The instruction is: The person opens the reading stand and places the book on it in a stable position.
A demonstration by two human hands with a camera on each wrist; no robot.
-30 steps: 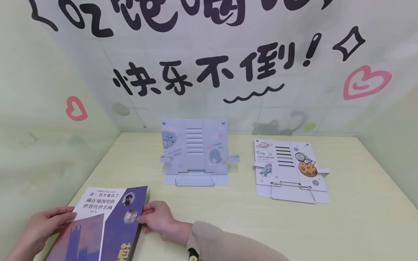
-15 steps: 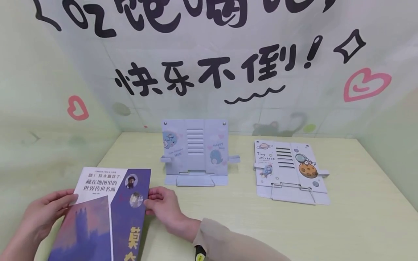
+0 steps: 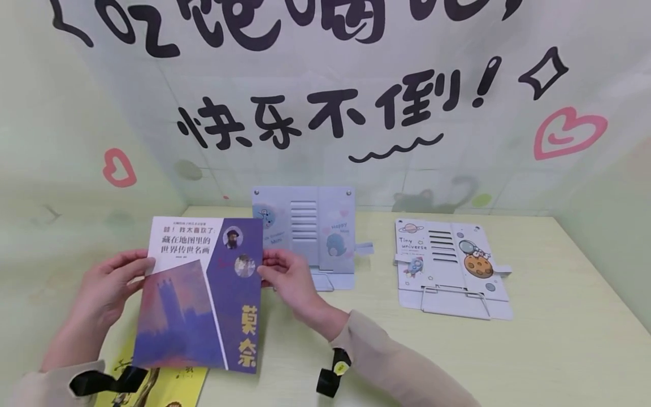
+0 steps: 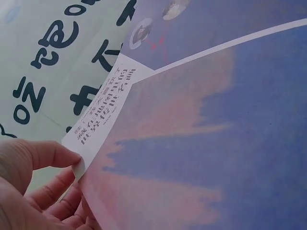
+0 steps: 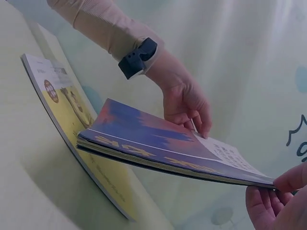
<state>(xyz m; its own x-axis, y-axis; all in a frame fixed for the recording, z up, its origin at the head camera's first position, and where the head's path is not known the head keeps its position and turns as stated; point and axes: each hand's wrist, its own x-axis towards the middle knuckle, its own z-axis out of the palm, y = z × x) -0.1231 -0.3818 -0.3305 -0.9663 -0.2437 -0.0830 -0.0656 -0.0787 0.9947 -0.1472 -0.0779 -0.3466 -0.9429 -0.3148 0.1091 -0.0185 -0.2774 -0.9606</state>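
Note:
A thin purple-blue book (image 3: 234,316) with a painted tower and a white title corner is held up off the table between both hands. My left hand (image 3: 113,285) pinches its left edge, thumb on the cover and fingers behind, as the left wrist view shows at the white corner (image 4: 96,120). My right hand (image 3: 292,282) pinches the opposite edge near the round portraits; the right wrist view shows its thumb above and fingers below. Beneath the raised book lies a yellow book (image 3: 178,390), partly covered in the head view and whiter at one end (image 5: 45,72).
A pale blue bookstand (image 3: 333,209) with dinosaur pictures stands behind the raised book, its left part overlapped. To its right leans a white bookstand (image 3: 447,265) with an astronaut and planet. A printed curtain (image 3: 305,164) closes off the back of the table (image 3: 549,350).
Both hands have lifted the purple-blue book up, forward and to the right. The yellow book under it has come into view, and the held book now overlaps the dinosaur bookstand.

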